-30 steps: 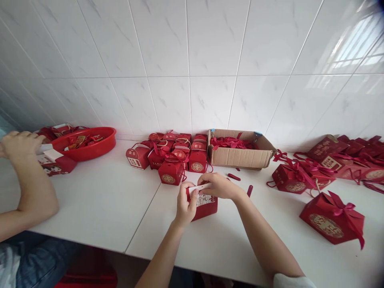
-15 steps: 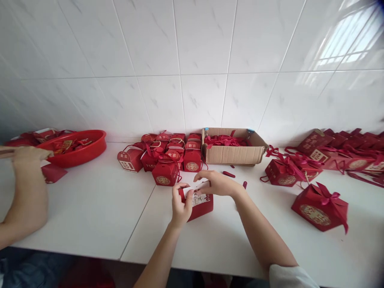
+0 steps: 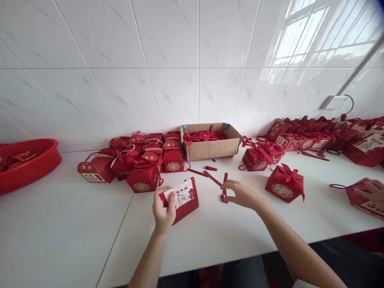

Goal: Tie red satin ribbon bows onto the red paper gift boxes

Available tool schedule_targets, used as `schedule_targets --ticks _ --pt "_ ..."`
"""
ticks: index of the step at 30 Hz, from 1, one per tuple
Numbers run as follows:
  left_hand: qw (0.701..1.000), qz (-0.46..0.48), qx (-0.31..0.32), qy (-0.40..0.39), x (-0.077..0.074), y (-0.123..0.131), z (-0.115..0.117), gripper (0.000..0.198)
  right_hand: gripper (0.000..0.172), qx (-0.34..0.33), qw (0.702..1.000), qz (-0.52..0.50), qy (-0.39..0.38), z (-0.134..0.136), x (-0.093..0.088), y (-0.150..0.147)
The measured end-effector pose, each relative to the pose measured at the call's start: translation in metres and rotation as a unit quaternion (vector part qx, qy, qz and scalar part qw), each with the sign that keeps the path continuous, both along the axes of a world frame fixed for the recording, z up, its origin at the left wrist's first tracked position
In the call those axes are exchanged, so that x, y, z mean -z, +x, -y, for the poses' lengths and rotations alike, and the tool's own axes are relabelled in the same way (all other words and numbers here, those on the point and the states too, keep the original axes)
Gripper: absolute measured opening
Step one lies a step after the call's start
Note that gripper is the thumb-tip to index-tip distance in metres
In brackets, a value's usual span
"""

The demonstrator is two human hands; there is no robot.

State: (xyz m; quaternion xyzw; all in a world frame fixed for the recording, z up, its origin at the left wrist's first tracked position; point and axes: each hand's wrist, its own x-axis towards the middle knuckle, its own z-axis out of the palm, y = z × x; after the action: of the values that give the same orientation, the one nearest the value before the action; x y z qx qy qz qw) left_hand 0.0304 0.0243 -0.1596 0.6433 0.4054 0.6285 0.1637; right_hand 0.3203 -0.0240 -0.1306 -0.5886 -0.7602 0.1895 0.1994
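Observation:
My left hand (image 3: 163, 211) grips a red box (image 3: 187, 204) with a white printed panel, thumb in front, tilted above the white table (image 3: 192, 252). To its right, my right hand (image 3: 240, 194) hovers low with thumb and index finger apart, right at some dark red strips (image 3: 224, 188). No box is in it; whether its fingertips touch a strip is unclear. More strips lie just behind, between my hands and the carton.
An open carton (image 3: 210, 150) of red ribbons stands by the wall. Red boxes (image 3: 142, 178) cluster on its left; bow-tied boxes (image 3: 285, 186) stand right. A red basin (image 3: 45, 164) is far left. Another person's hand (image 3: 375, 192) touches a box at far right.
The view has turned right. My right hand has left the box and moved right to the strips. My left hand still holds the box, whose printed panel now shows more fully.

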Motion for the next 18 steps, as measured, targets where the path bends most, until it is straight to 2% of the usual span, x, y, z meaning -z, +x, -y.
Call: schedule_targets --ticks 2,5,10,18 --pt "1.000 0.001 0.000 -0.001 0.000 0.000 0.000 0.018 0.036 0.025 1.000 0.006 -0.001 0.005 0.022 -0.003" --pt "1.000 -0.001 0.002 -0.004 0.000 -0.001 0.000 0.018 0.026 0.038 0.999 0.000 0.012 0.010 0.040 -0.005" --pt "1.000 0.000 0.005 0.002 0.000 -0.001 0.000 0.016 0.036 0.022 0.999 -0.024 0.024 0.012 0.043 -0.002" --pt "1.000 -0.002 0.006 0.002 -0.003 0.000 0.000 0.015 0.024 0.050 0.997 -0.043 0.030 0.011 0.049 -0.004"
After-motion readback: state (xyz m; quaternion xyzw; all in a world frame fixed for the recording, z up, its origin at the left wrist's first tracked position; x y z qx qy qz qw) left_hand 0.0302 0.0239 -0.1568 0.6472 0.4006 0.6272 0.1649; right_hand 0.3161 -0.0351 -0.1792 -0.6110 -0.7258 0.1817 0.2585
